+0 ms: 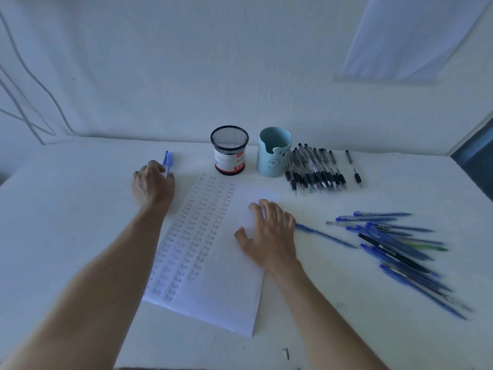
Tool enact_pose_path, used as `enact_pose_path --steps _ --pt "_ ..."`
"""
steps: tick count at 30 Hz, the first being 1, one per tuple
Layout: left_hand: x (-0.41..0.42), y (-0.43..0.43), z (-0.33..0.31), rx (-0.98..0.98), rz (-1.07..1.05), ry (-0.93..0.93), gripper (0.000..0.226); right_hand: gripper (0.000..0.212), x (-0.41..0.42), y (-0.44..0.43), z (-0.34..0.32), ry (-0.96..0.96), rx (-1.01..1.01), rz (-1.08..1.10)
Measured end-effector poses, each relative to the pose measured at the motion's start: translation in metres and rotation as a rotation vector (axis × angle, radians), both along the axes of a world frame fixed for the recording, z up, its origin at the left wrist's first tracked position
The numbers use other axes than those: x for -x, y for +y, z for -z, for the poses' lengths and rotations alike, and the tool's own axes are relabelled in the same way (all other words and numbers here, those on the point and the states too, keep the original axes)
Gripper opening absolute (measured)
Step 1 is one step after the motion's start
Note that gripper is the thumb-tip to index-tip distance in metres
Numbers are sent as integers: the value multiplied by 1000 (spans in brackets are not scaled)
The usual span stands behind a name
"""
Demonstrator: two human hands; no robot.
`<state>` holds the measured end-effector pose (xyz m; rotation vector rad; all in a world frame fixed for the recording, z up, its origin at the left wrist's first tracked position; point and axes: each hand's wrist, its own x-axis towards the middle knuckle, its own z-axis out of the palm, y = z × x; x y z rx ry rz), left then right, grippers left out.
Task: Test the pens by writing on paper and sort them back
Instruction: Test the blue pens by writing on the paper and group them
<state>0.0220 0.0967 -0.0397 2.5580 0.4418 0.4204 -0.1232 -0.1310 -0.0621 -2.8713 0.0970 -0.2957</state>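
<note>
A white sheet of paper (229,279) lies slanted in the middle of the table, its left half filled with columns of the word "Test". My left hand (152,182) is beyond the paper's far left corner and grips a blue pen (167,160) that sticks up past the fingers. My right hand (269,233) rests on the paper's right edge with spread fingers and holds nothing. A single blue pen (326,235) lies just right of that hand. Several blue pens (400,249) form a loose heap at the right. Several black pens (314,169) lie in a row at the back.
A black mesh pen cup (229,153) with a red and white label and a light blue bear cup (273,153) stand side by side behind the paper. Two small black pen parts (357,177) lie right of the black pens. A white wall rises behind the table.
</note>
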Motion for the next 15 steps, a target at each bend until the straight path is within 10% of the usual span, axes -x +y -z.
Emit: enact_pose_path --steps 9,15 --pt "48 -37 -15 71 317 -207 7 65 2 1 -1 -1 0 -1" --pt "101 -67 6 -120 631 66 42 73 4 -1 -2 16 -49 -20"
